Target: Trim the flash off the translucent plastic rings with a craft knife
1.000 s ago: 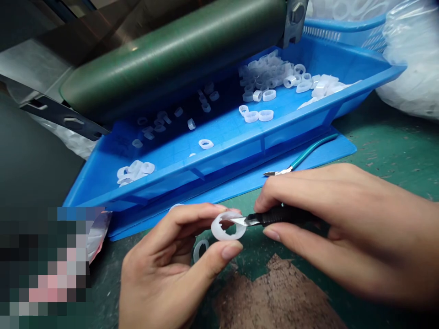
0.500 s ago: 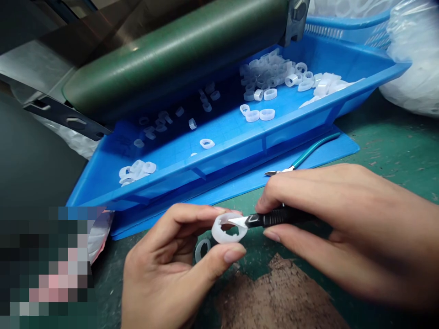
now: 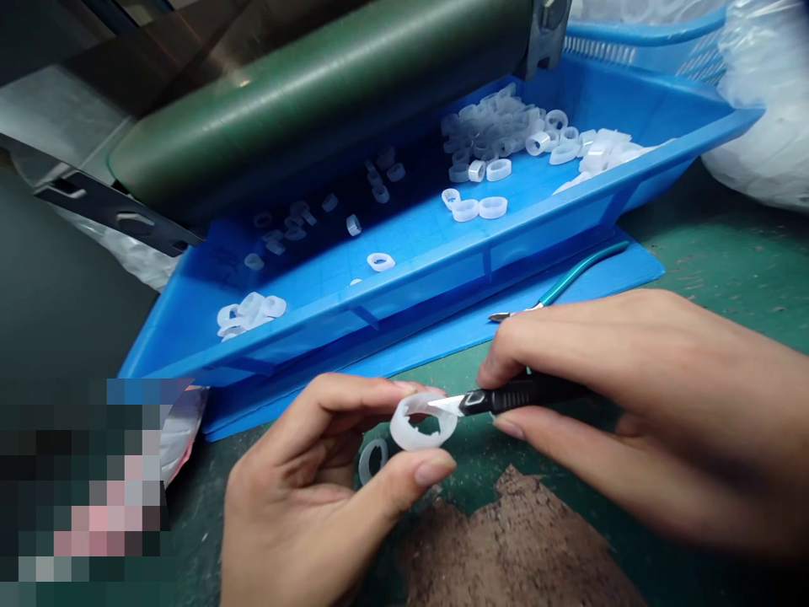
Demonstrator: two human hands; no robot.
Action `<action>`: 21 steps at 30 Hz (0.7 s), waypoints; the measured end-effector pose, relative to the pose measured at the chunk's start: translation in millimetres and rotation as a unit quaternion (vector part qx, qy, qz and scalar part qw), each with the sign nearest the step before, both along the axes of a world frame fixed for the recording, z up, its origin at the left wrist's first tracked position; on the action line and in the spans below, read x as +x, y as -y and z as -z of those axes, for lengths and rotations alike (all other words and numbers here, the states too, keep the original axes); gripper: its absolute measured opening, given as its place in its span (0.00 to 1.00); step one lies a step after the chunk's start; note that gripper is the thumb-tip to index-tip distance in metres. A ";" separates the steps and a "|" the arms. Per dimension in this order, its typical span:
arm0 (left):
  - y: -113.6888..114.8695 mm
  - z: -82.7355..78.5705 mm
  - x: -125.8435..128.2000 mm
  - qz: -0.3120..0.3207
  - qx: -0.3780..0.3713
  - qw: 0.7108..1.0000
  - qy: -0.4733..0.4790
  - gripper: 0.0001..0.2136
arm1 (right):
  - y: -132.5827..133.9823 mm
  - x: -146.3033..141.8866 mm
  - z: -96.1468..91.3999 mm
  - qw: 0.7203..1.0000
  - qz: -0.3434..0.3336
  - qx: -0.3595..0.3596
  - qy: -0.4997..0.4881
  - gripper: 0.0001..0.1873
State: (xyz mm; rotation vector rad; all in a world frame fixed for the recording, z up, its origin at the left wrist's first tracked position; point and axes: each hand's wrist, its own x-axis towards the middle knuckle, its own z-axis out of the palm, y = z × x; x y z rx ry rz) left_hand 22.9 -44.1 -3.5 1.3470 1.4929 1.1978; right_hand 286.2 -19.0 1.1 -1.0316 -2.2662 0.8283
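Between the thumb and fingers of my left hand (image 3: 329, 489) is a translucent white plastic ring (image 3: 404, 432) with small ragged notches along its inner edge. My right hand (image 3: 638, 405) grips a black-handled craft knife (image 3: 511, 394). The knife's pointed blade lies over the ring's right rim, its tip at the opening; whether it touches the plastic I cannot tell. A second white ring (image 3: 372, 461) shows just behind my left thumb, partly covered by the hand.
A blue tray (image 3: 430, 274) holds many similar rings (image 3: 486, 126) under a green roller (image 3: 329, 93). Teal-handled cutters (image 3: 578, 271) lie on a blue sheet (image 3: 638, 263) before it. A blue basket (image 3: 657, 51) and plastic bag (image 3: 758, 110) stand at the right.
The knife and my right hand have shifted slightly right, so the blade reaches less far into the ring's opening. My left hand keeps its hold on the ring.
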 end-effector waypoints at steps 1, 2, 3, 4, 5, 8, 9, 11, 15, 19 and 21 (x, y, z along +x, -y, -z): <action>0.2 -0.2 0.3 0.001 -0.002 1.000 0.004 0.16 | -0.3 -0.3 -0.8 1.000 0.002 -0.001 -0.002 0.04; 0.3 -0.6 0.5 0.000 -0.005 1.000 0.008 0.16 | -0.5 -0.8 -1.6 1.000 0.003 -0.001 -0.006 0.04; 0.4 -1.1 0.6 -0.001 -0.008 1.000 0.009 0.16 | -0.8 -1.4 -2.7 1.000 0.005 -0.003 -0.008 0.03; 0.4 -1.9 0.7 -0.003 -0.011 1.000 0.008 0.16 | -1.2 -2.1 -3.9 1.000 0.007 -0.010 -0.007 0.04; 0.3 -2.8 0.6 -0.005 -0.015 1.000 0.005 0.16 | -1.6 -2.9 -5.2 1.000 0.010 -0.018 -0.005 0.04; -0.6 -6.0 -0.8 -0.004 -0.030 1.000 -0.005 0.17 | -2.4 -5.1 -8.9 0.998 0.027 -0.055 0.012 0.05; -1.0 -7.0 -1.6 0.001 -0.035 0.999 -0.010 0.17 | -2.3 -5.6 -9.5 0.998 0.032 -0.060 0.013 0.05; -1.4 -8.2 -3.1 0.012 -0.043 0.999 -0.022 0.17 | -1.5 -6.0 -9.2 0.997 0.037 -0.060 0.013 0.05; -1.1 -8.0 -4.2 0.011 -0.047 0.998 -0.027 0.18 | 0.9 -5.3 -7.5 0.998 0.040 -0.052 0.012 0.05; -0.7 -7.6 -3.0 -0.001 -0.051 0.999 -0.014 0.18 | 0.3 -5.9 -8.8 0.997 0.038 -0.064 0.010 0.05; -1.0 -8.0 -2.6 0.002 -0.055 0.998 -0.017 0.18 | -0.2 -6.7 -9.3 0.997 0.040 -0.063 0.007 0.05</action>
